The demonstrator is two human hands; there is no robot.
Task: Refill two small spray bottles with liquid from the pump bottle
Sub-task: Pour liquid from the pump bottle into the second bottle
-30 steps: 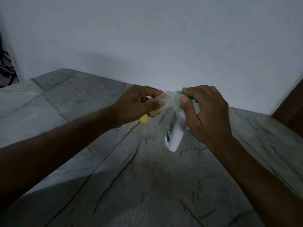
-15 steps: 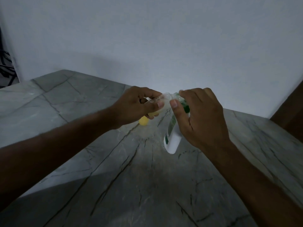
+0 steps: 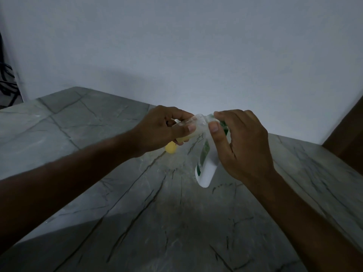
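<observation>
My left hand [image 3: 163,128] holds a small clear spray bottle [image 3: 193,126] with yellowish liquid, tilted toward the right. My right hand [image 3: 241,142] grips the green pump head of a white pump bottle [image 3: 206,165] with a green label; thumb and forefinger pinch the nozzle against the small bottle's mouth. The pump bottle hangs tilted above the table. A second small yellow bottle [image 3: 170,149] lies on the table behind my left hand, mostly hidden.
A grey marble table [image 3: 137,213] with dark veins spreads under both arms. A plain white wall [image 3: 196,55] stands close behind it. Dark wood [image 3: 349,138] shows at the right edge, and dark cables at the far left.
My right hand shifted its grip on the pump head, the thumb now pinching nearer the small bottle's mouth. Both bottles stay together in much the same place.
</observation>
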